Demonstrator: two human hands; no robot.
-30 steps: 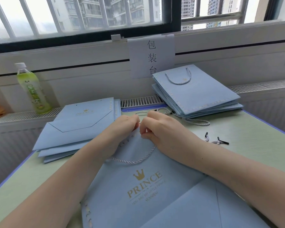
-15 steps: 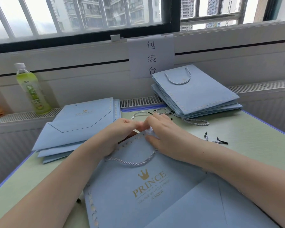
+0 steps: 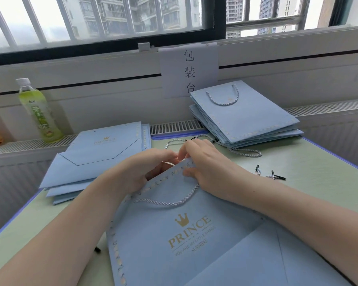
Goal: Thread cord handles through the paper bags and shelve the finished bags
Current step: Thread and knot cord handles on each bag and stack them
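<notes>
The flat pale-blue paper bag [image 3: 186,234] lay on the green bench [image 3: 318,174]. Left hand [image 3: 141,172] pinched its top edge; right hand [image 3: 211,168] pinched the twisted white cord [image 3: 167,202] there. Best steady the rim and feed the tip squarely through the hole.

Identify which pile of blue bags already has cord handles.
The pile on the right by the paper sign: its top bag has a cord handle; the left pile shows none.
</notes>
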